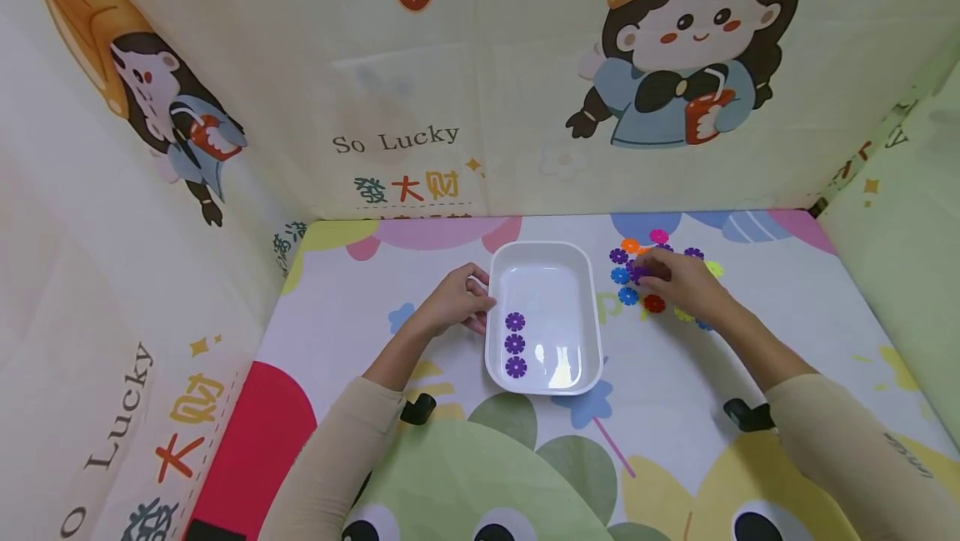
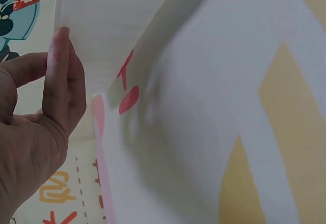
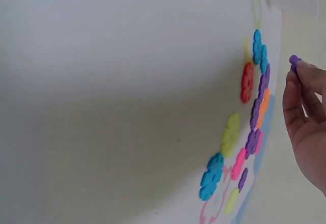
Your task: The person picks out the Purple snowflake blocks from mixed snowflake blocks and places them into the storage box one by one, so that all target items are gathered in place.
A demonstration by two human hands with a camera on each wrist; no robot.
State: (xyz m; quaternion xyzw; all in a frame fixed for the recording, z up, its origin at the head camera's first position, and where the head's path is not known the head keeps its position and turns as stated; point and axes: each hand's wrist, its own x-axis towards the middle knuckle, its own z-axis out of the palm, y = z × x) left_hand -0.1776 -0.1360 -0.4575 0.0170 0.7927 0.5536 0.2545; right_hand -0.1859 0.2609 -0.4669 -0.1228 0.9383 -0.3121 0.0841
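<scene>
My left hand is at the left side of a white rectangular tray, its fingertips gripping the rim. The left wrist view shows those fingers against the tray's outer wall. Inside the tray, three purple flower-shaped pieces lie in a column near the left wall. My right hand is over a loose group of coloured flower pieces to the right of the tray. Between thumb and fingers it pinches a purple flower-shaped piece, held off the table in the right wrist view.
Scattered flower pieces include a red one, a blue one, an orange one and a pink one. The patterned tablecloth meets an upright printed cloth behind.
</scene>
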